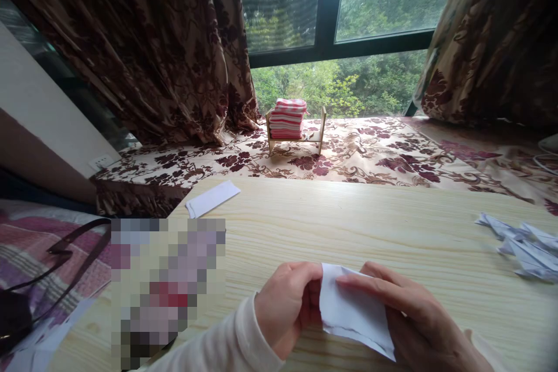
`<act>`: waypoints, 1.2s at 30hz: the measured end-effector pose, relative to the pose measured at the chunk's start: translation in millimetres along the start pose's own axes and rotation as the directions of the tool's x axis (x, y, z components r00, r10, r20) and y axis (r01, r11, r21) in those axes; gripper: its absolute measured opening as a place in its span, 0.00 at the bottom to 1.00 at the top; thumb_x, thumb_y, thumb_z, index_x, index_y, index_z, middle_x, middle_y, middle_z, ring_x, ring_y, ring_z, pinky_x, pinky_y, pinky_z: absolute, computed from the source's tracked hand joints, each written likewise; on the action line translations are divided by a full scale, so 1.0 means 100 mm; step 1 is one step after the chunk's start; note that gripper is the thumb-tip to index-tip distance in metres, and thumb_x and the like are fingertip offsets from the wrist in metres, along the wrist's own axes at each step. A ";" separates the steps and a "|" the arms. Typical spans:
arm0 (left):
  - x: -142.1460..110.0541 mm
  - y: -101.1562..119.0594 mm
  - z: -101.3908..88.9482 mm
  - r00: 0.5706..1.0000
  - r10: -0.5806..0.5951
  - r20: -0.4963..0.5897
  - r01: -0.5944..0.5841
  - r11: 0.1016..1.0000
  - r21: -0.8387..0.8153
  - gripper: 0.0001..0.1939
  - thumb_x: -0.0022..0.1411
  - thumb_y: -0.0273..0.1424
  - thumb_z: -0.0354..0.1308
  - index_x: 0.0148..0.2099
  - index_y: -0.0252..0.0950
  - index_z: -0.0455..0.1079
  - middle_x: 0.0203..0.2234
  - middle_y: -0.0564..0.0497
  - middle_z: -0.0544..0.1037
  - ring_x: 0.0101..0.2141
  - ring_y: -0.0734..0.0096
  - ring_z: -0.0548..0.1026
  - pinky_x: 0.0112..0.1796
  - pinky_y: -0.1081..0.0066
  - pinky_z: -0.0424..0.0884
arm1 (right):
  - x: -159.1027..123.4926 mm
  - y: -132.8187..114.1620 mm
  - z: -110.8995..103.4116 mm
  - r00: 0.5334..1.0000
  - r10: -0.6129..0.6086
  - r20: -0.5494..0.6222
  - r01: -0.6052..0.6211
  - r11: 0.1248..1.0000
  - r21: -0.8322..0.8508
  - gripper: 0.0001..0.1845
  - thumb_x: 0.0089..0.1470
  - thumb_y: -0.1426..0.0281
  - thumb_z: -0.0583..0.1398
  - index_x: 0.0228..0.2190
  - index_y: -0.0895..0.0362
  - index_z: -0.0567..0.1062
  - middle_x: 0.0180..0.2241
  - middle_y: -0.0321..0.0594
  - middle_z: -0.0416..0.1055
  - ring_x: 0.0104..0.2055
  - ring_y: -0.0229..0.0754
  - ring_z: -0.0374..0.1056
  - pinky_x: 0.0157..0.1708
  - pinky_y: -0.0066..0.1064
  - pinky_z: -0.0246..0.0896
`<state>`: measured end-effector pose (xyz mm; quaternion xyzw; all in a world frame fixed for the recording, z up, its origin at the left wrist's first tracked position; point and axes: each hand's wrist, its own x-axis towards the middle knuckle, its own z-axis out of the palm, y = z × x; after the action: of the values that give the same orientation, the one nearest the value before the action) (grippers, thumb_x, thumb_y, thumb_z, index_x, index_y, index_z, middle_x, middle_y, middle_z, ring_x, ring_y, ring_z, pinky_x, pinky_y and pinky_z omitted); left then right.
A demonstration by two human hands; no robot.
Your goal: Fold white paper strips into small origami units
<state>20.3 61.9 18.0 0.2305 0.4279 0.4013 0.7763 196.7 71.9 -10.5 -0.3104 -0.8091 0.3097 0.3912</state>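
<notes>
Both my hands hold one folded white sheet of paper (353, 314) just above the pale wooden table (331, 226), near its front edge. My left hand (285, 305) curls around the paper's left edge, fingers closed on it. My right hand (418, 319) pinches the top and right side, its index finger lying along the upper fold. A cream sleeve covers my left forearm.
A folded white paper strip (212, 198) lies at the table's far left. Several folded paper pieces (523, 244) lie at the right edge. A small wooden rack with striped red-and-white cloths (290, 119) stands on the floral-covered sill by the window. A pixelated patch covers the left front; a black strap lies left.
</notes>
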 end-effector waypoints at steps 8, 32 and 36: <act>-0.03 0.02 0.02 1.000 0.000 -0.010 0.000 0.998 0.063 0.21 0.45 0.46 0.61 0.26 0.28 0.70 0.19 0.51 0.68 0.21 0.75 0.66 0.24 0.73 0.63 | -0.03 0.00 0.01 0.999 -0.037 -0.027 0.038 0.998 0.042 0.27 0.52 0.80 0.50 0.47 0.39 0.69 0.24 0.36 0.65 0.23 0.36 0.64 0.22 0.24 0.60; -0.01 0.02 0.00 0.998 0.063 -0.009 -0.062 0.991 0.122 0.17 0.45 0.40 0.64 0.29 0.29 0.72 0.20 0.52 0.69 0.23 0.77 0.64 0.26 0.75 0.60 | 0.12 -0.16 0.00 0.950 0.306 -0.058 -0.286 0.932 0.223 0.08 0.54 0.68 0.55 0.29 0.57 0.72 0.27 0.39 0.71 0.29 0.38 0.66 0.29 0.27 0.63; -0.04 0.03 0.04 0.998 0.055 -0.005 -0.052 0.974 0.219 0.19 0.44 0.42 0.64 0.29 0.30 0.71 0.19 0.53 0.69 0.22 0.78 0.63 0.25 0.76 0.58 | 0.11 -0.15 0.00 0.980 0.174 -0.092 -0.159 0.976 0.151 0.04 0.51 0.73 0.56 0.28 0.58 0.71 0.23 0.36 0.67 0.25 0.35 0.62 0.25 0.25 0.60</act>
<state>21.5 60.7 24.3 0.3240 0.4673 0.3737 0.7328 187.4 71.1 5.3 -0.3641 -0.7342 0.3820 0.4272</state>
